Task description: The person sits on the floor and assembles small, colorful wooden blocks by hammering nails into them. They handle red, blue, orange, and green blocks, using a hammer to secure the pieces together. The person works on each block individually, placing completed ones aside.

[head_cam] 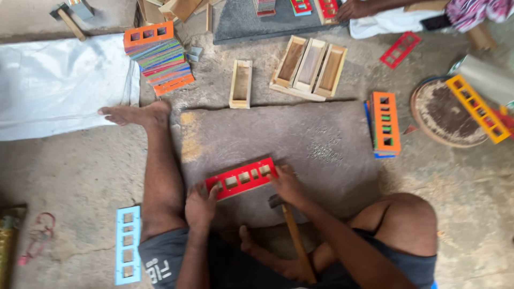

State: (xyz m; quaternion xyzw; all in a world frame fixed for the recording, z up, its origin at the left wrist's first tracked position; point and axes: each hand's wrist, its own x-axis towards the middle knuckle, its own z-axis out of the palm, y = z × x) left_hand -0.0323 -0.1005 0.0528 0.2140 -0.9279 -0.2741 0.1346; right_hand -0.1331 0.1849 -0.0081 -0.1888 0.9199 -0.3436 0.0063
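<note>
Both hands grip one red slotted panel [242,178]: our left hand [201,206] curls its fingers over the near left end, our right hand [287,184] pinches the right end, fingers pressed on the top edge. Panel lies flat on the grey stone slab [300,144] that serves as our work surface, near its front edge, long side tilted slightly up to the right.

Largest first. White sheet [59,83] spread on the floor, far left. Stone slab in the middle, sawdust scattered on its right half. Round tray [436,115] far right, a yellow slotted panel [478,108] lying across it. Stack of coloured panels [160,59] beyond our left foot, an orange one on top. Three open wooden boxes [310,67] side by side past the slab; a single wooden box [241,83] just left of them. Smaller stack topped by an orange panel [385,123] at the slab's right edge. Light blue panel [128,243] on the floor beside our left leg. Loose red panel [400,50] upper right. Hammer [292,235] resting just under our right wrist, head on the slab, handle running toward our lap.

Another person's hand [353,9] at the top edge, well apart from ours.
</note>
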